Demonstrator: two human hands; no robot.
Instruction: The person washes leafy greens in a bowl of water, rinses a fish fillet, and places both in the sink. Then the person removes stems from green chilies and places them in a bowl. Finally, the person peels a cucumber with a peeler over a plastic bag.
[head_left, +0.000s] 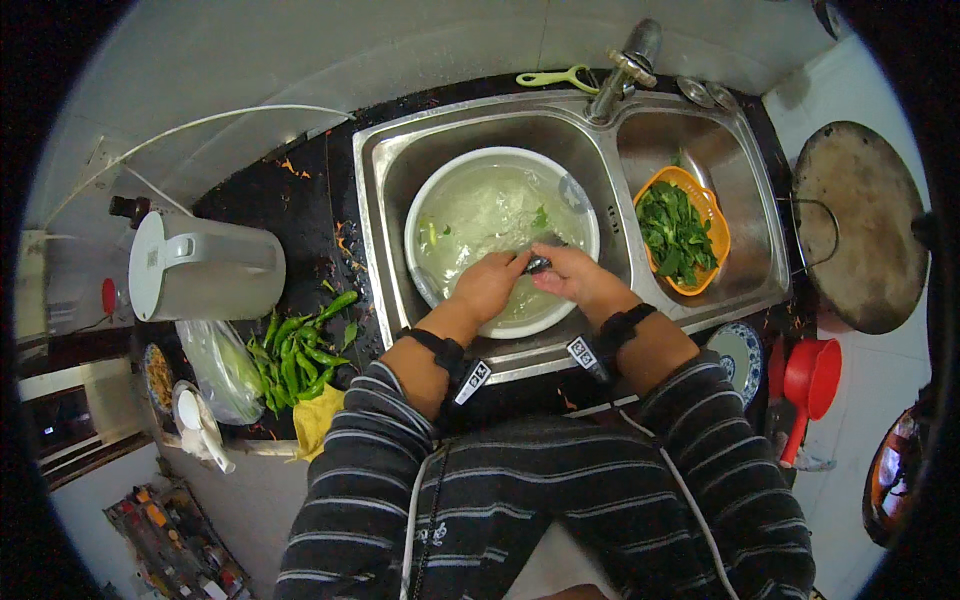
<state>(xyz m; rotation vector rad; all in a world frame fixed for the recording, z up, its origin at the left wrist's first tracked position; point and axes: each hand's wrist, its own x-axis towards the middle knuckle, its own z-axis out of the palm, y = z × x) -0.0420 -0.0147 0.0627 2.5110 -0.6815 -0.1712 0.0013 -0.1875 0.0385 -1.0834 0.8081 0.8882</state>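
Note:
A white basin (412, 247) of cloudy water stands in the left bowl of a steel double sink. Over its near right part, my left hand (491, 281) and my right hand (570, 271) come together, both gripping a small dark, shiny object (537, 263) that I cannot identify. Fingers hide much of it. A leaf (540, 217) and a few green bits float in the water. In the right sink bowl, an orange plastic basket (718, 225) holds green leaves (675, 232).
Left of the sink are green peppers (300, 356), a plastic bag (225, 367), a yellow cloth (316, 420) and a white electric kettle (217, 266). A faucet (619, 79) and green peeler (551, 78) are behind. On the right are a plate (739, 360), red ladle (811, 379) and round lid (859, 225).

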